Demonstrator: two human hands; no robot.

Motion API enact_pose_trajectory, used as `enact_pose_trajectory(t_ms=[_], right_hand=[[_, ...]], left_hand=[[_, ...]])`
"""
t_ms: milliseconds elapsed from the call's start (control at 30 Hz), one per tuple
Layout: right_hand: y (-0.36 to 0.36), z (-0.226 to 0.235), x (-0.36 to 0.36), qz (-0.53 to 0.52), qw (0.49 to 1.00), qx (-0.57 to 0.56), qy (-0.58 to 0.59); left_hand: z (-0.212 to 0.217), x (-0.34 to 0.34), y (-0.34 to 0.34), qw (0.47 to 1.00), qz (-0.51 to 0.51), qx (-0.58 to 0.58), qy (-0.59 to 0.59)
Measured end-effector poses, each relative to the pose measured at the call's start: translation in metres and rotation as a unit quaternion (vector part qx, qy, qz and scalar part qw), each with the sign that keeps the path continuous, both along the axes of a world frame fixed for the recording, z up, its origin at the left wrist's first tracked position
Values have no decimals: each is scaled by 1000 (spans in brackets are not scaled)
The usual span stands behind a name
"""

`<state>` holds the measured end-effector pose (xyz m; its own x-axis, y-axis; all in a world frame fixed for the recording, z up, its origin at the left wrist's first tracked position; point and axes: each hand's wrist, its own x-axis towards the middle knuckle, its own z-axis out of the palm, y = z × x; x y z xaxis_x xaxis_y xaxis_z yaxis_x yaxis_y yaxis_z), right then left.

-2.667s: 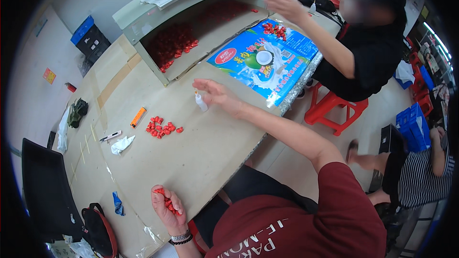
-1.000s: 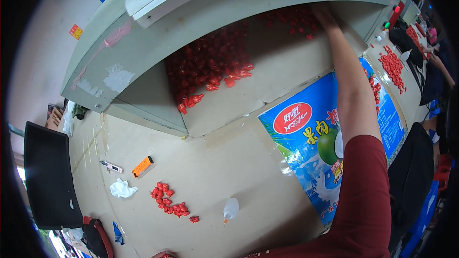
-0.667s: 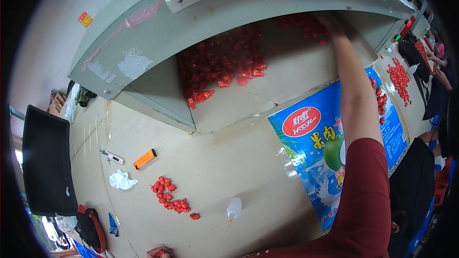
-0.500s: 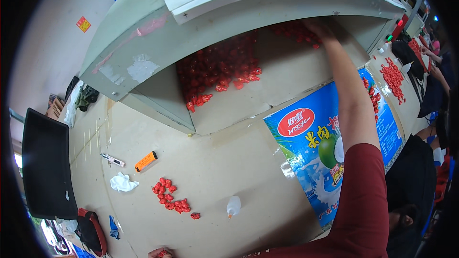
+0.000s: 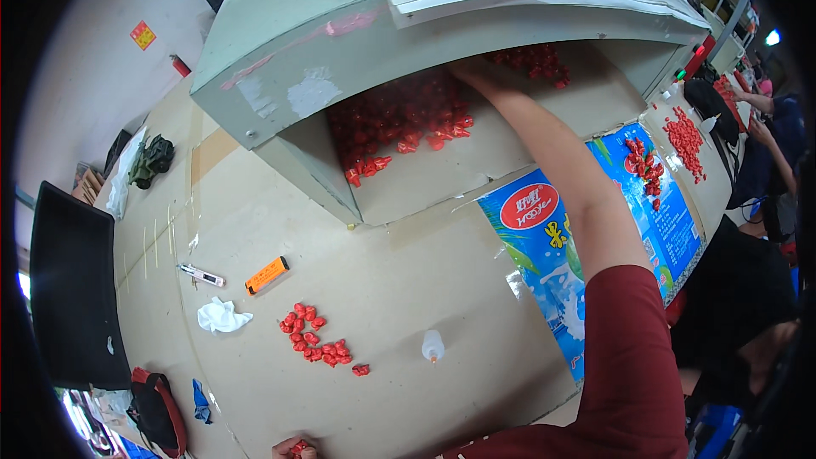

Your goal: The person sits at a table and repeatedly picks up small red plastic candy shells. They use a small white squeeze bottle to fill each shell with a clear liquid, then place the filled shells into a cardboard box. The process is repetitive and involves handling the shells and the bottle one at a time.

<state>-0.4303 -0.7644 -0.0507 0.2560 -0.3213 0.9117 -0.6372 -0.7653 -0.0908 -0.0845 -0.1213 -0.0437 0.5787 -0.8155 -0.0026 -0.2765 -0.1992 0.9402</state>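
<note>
"So, what's in your left hand (image 5: 289, 447)?"

"Red pieces (image 5: 299, 447); I have it curled around them, low over the near side of the table (image 5: 408, 280)."

"And the right?"

"My right hand (image 5: 478, 75) is inside the grey box (image 5: 255, 21), by the heaps of red pieces (image 5: 387, 115). Its fingers are hidden, so I can't tell whether they grip anything."

"Any more about?"

"Yes, a curved cluster (image 5: 311, 338), one piece (image 5: 361, 370) just beside it, and a small white bottle (image 5: 433, 345) to the right."
</note>
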Motion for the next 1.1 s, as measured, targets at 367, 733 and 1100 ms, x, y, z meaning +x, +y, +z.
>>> enact_pose_trajectory(t_ms=[367, 733, 1100], right_hand=[[6, -12, 23, -36, 992, 116, -42], [32, -1, 94, 5, 962, 269, -37], [111, 74, 91, 53, 861, 495, 101]], left_hand=[[7, -4, -2, 999, 19, 16, 41], [-7, 7, 6, 999, -16, -24, 20], [-26, 24, 17, 1000, -13, -23, 13]])
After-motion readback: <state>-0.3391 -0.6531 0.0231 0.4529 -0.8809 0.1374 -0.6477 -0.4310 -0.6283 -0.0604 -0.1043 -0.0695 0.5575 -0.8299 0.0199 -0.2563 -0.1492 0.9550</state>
